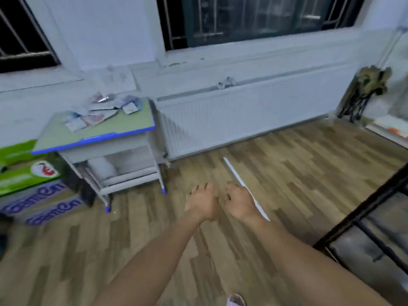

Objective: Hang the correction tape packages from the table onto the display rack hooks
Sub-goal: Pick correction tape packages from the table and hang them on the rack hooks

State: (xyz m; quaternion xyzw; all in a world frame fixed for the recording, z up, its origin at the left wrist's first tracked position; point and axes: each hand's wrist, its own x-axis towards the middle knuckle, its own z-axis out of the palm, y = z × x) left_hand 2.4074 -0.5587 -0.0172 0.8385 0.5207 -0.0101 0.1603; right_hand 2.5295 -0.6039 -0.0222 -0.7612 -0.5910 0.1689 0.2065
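Two bare arms reach out over a wood floor (287, 173). The left hand (202, 202) and the right hand (239, 204) hang side by side, close together but not touching. On both hands the fingers curl down loosely, and neither hand holds anything.

The correction tape packages (99, 112) lie in a messy pile on the far end of a small table (106, 131), well away from the hands, up and to the left. The picture is blurry there, so how many there are is hard to tell — some look pink and some look white. The table has a green top with a blue edge and a shelf underneath.

A thin white stick (245, 186) lies on the floor. Its near end runs just beside the right hand, and part of it is hidden behind that hand.

A white radiator (242, 115) stands along the wall under a dark window (265, 16). A black metal rack (364, 217) shows at the right edge — maybe the display rack, but no hooks can be seen on it. Green boxes (24, 171) and flat purple-lettered packs (42, 204) sit on the floor left of the table.
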